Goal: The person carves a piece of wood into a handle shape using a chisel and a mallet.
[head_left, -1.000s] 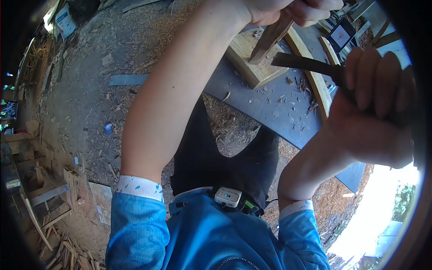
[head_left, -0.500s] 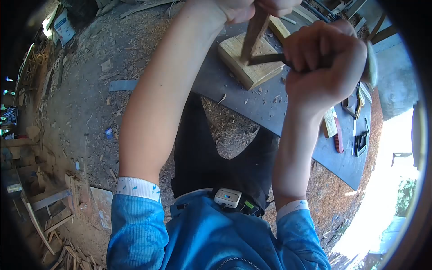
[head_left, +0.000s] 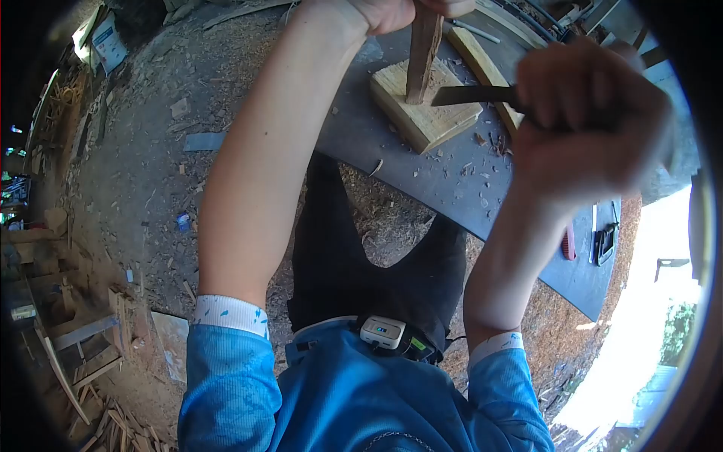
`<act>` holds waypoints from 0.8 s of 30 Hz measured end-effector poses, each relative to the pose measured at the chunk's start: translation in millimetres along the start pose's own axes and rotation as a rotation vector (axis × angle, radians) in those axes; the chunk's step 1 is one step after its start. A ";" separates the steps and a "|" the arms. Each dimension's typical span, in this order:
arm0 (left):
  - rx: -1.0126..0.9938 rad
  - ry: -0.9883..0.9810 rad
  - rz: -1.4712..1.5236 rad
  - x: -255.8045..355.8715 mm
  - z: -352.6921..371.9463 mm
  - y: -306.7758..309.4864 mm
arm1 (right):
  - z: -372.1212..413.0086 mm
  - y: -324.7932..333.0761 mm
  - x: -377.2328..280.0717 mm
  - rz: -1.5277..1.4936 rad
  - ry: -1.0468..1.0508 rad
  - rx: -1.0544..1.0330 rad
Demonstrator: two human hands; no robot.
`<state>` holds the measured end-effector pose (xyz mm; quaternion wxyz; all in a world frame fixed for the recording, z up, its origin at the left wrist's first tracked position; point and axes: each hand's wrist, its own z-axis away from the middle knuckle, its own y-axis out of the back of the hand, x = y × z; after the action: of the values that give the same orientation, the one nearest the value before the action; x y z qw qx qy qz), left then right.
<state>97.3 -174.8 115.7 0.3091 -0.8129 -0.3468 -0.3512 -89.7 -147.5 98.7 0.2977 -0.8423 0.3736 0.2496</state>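
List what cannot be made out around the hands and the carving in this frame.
Head view, one item per line:
The left hand is cut off by the top edge, so its grip on the wooden stick is mostly unseen.
The handle of the blade is hidden inside the right hand.
Whether the blade tip touches the stick is unclear.
The small tools on the table are too small and lens-distorted to name.

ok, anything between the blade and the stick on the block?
Nothing visible. The blade in the right hand points at the lower part of the stick, its tip at or just beside it, over the wooden block. The left hand grips the stick higher up.
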 end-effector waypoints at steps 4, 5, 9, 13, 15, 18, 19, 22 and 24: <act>0.044 0.012 0.082 1.0 6.6 6.2 | -13.2 18.8 -16.9 -0.173 0.004 -0.122; 0.037 0.006 0.101 1.0 6.0 6.1 | -8.4 11.9 -1.4 -0.058 0.011 -0.088; 0.086 0.008 -0.014 3.5 6.1 0.2 | -0.6 -14.2 10.1 0.119 -0.039 0.018; 0.003 -0.045 -0.058 6.1 7.0 -3.6 | -17.5 17.0 -14.4 -0.272 -0.018 -0.243; 0.042 -0.030 -0.058 7.1 9.4 -6.5 | -19.9 20.4 -7.6 -0.335 0.019 -0.243; 0.117 0.010 -0.027 1.6 5.2 -5.2 | -7.6 -4.7 24.5 0.019 -0.018 -0.031; 0.115 0.010 -0.030 1.8 4.5 -4.8 | -8.3 -6.6 21.3 0.045 -0.002 -0.032; 0.087 -0.016 -0.051 2.8 3.0 -3.5 | -4.5 -5.2 -3.8 0.017 0.002 -0.066; 0.066 -0.031 -0.056 1.9 6.3 0.7 | -9.6 -1.8 -20.1 -0.128 0.020 -0.080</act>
<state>101.1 -169.8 113.4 0.3203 -0.7976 -0.3857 -0.3353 -98.3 -143.5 118.9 0.2754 -0.8781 0.3118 0.2363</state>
